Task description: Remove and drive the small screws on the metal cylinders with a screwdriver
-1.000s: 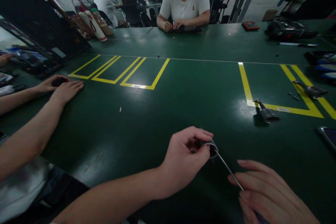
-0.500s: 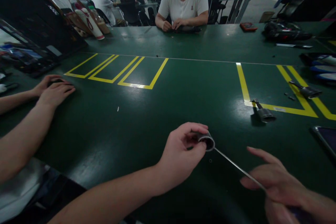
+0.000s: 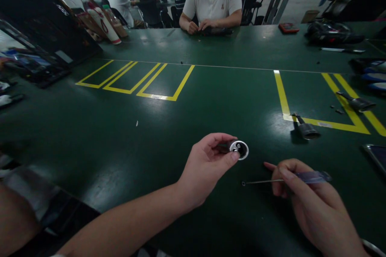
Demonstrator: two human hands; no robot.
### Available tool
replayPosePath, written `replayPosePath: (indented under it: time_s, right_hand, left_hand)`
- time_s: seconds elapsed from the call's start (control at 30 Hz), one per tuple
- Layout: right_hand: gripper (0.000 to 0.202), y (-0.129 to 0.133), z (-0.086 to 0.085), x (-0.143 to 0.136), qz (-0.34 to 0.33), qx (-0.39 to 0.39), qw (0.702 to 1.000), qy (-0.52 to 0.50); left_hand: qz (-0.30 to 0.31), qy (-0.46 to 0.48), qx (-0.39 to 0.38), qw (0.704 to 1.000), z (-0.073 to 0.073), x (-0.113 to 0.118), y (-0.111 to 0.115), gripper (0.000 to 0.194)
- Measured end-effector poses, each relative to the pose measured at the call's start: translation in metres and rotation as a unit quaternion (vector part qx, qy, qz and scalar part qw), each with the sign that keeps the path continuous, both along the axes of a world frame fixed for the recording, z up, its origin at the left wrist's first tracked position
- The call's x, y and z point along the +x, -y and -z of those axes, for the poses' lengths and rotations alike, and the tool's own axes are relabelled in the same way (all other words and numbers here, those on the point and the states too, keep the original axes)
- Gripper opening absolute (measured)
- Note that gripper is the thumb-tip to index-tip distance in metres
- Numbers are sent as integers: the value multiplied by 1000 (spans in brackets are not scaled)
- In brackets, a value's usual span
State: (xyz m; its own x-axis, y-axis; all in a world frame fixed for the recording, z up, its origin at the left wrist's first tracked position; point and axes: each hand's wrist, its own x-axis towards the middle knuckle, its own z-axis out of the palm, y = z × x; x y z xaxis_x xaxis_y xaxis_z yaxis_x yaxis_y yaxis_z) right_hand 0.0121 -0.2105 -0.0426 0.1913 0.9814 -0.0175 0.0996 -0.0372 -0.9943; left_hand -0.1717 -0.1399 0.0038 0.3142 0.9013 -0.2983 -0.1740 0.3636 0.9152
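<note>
My left hand [image 3: 208, 166] is closed around a dark, cup-shaped metal part [image 3: 247, 150]. Its bright rim and open end face me, and the thumb covers part of the opening; small round details show inside. In my right hand [image 3: 304, 192] is a screwdriver [image 3: 313, 177] with a clear purplish handle and a thin shaft, held level and pointing left. The shaft's tip meets a tiny ring [image 3: 243, 184] just above or on the green table; I cannot tell whether the ring is lifted. The tip is below and apart from the metal part.
Two similar cup-shaped parts with stems [image 3: 309, 131] [image 3: 362, 104] lie by the yellow tape at right, near small dark bits. A dark-screened device [image 3: 376, 158] lies at the right edge. Across the green table [image 3: 169, 48], a person in white [image 3: 211, 8] handles a dark object.
The screwdriver has left the metal part and swung level, its tip now at the tiny ring. My left hand has turned the part's opening toward me. A neighbour's hands at left have withdrawn.
</note>
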Motion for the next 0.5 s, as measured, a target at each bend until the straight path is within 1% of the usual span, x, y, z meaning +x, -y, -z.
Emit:
replayPosePath:
  time_s: [0.1,0.17,0.23,0.3,0.33,0.4,0.43,0.5]
  right_hand:
    - [25,2,-5,-2,-17,17,996,87]
    - [26,4,-10,-4,-28,36,986,163]
    - [23,5,-15,-6,-41,71,970,229]
    - [17,6,-17,-8,-59,107,957,263]
    - [15,7,-16,-8,-64,113,955,265]
    - [15,6,-13,-8,-58,91,966,234]
    - [17,5,-11,-8,-48,73,977,197]
    - [19,3,-10,-6,-20,44,995,87]
  left_hand:
    - [-2,-1,0,1000,0,0,0,28]
    - [0,2,3,1000,0,0,0,28]
    - [1,12,2,1000,0,0,-1,27]
    - [1,26,0,1000,0,1,-1,27]
    - [1,33,-2,999,0,1,0,27]
    - [-1,44,-3,999,0,1,0,26]
    - [-3,46,-3,999,0,1,0,25]
    - [-5,40,1,999,0,1,0,24]
